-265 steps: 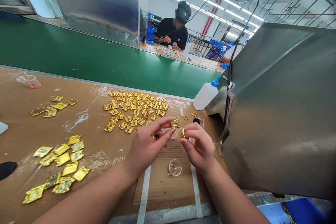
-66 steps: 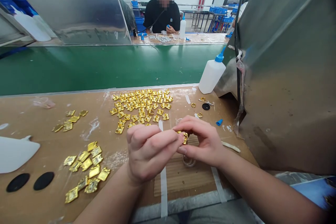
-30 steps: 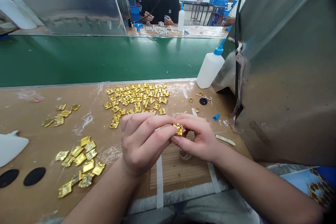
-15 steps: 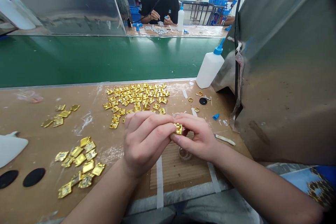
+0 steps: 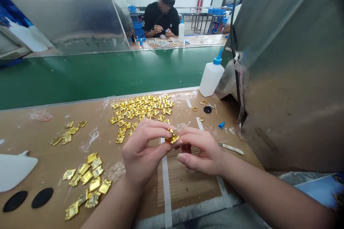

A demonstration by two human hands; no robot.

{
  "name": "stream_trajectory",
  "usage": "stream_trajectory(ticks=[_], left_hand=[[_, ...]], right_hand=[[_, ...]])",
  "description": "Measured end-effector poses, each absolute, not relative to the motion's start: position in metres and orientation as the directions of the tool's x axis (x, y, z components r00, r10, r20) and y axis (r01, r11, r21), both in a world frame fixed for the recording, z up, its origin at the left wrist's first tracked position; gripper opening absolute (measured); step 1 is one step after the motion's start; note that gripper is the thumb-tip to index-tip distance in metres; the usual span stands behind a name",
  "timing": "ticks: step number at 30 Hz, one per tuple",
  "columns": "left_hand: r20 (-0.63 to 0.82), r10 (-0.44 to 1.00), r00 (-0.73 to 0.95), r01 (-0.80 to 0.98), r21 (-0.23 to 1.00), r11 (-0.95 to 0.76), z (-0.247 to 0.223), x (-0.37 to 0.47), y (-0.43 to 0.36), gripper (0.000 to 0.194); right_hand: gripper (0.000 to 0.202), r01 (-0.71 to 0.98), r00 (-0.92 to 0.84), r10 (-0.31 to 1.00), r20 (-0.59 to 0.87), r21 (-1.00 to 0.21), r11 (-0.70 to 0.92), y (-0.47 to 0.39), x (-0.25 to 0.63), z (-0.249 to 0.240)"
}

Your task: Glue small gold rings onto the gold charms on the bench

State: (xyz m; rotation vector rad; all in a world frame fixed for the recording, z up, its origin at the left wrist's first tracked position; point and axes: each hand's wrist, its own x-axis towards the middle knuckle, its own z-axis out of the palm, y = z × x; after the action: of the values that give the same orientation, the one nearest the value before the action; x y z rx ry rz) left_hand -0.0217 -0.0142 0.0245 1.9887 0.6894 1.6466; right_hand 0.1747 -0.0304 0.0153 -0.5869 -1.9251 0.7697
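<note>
My left hand (image 5: 146, 150) pinches a small shiny gold piece (image 5: 172, 137) between thumb and fingers. It appears to have a flat plate below and a curved part above. Beside it, my right hand (image 5: 201, 148) has its thumb apart from its index finger, whose tip is at the piece's right edge. A small clear round dish (image 5: 190, 170) is mostly hidden under my right hand. Beyond my hands lies a spread of similar gold pieces (image 5: 142, 105). Flat gold square pieces (image 5: 87, 177) lie in a group to the left.
A white bottle with a blue nozzle (image 5: 211, 78) stands at the back right. Nearby are gold rings (image 5: 201, 118), a black disc (image 5: 207, 110), a blue cap (image 5: 221, 125) and a whitish stick-like tool (image 5: 231, 148). A metal panel (image 5: 290, 78) rises at right. A co-worker (image 5: 162, 18) sits across.
The gold piece has been turned and now sits in my left fingers. My right thumb has come away from it. The view has tilted up slightly.
</note>
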Motion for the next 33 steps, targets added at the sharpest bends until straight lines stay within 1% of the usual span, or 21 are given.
stream_trajectory(ticks=[4,8,10,12,15,18,21,23,25,26,28,30,31,33], left_hand=[[0.74,0.649,0.177,-0.043,0.665,-0.746,0.024,-0.027,-0.011,0.015],[0.724,0.665,0.182,-0.189,0.69,-0.699,0.026,-0.029,-0.009,0.01],[0.736,0.652,0.183,-0.201,0.677,-0.708,0.026,-0.029,-0.01,0.011],[0.744,0.644,0.18,-0.169,0.668,-0.725,0.027,-0.031,-0.01,0.014],[0.769,0.624,0.141,-0.028,0.633,-0.773,0.031,-0.037,-0.01,0.015],[0.811,0.573,0.115,0.231,0.539,-0.81,0.039,-0.047,-0.009,0.015],[0.815,0.547,0.193,0.474,0.411,-0.779,0.047,-0.058,-0.016,0.02],[0.78,0.552,0.297,0.591,0.304,-0.747,0.046,-0.066,-0.026,0.016],[0.695,0.591,0.41,0.703,0.172,-0.691,0.038,-0.074,-0.038,0.011],[0.633,0.629,0.451,0.756,0.103,-0.646,0.032,-0.078,-0.044,0.012],[0.484,0.731,0.481,0.842,-0.023,-0.539,0.016,-0.087,-0.055,0.02],[0.361,0.825,0.434,0.898,-0.097,-0.43,0.001,-0.096,-0.064,0.025],[0.321,0.86,0.396,0.918,-0.117,-0.379,-0.005,-0.099,-0.068,0.026],[0.272,0.905,0.327,0.944,-0.138,-0.3,-0.013,-0.102,-0.073,0.028]], right_hand=[[0.022,0.071,-0.415,0.626,0.66,-0.662,0.746,-0.031,0.176,0.016],[0.017,0.086,-0.378,0.641,0.669,-0.664,0.743,-0.032,0.178,0.018],[0.014,0.082,-0.361,0.648,0.67,-0.67,0.738,-0.032,0.18,0.018],[0.012,0.075,-0.341,0.639,0.689,-0.658,0.749,-0.032,0.181,0.017],[0.011,0.074,-0.247,0.631,0.735,-0.635,0.769,-0.029,0.183,0.017],[0.019,0.073,-0.033,0.695,0.718,-0.692,0.718,-0.026,0.188,0.015],[0.027,0.048,0.157,0.766,0.624,-0.779,0.625,-0.02,0.195,0.013],[0.031,0.045,0.207,0.788,0.58,-0.81,0.585,-0.014,0.197,0.013],[0.033,0.083,0.204,0.802,0.561,-0.826,0.557,-0.008,0.199,0.012],[0.032,0.124,0.183,0.812,0.554,-0.833,0.54,-0.006,0.199,0.012],[0.028,0.249,0.102,0.843,0.528,-0.834,0.492,-0.001,0.199,0.012],[0.018,0.404,0.012,0.879,0.476,-0.807,0.431,0.002,0.2,0.012],[0.018,0.473,-0.017,0.896,0.443,-0.786,0.398,0.002,0.2,0.012],[0.029,0.569,-0.046,0.922,0.386,-0.748,0.341,0.003,0.201,0.012]])
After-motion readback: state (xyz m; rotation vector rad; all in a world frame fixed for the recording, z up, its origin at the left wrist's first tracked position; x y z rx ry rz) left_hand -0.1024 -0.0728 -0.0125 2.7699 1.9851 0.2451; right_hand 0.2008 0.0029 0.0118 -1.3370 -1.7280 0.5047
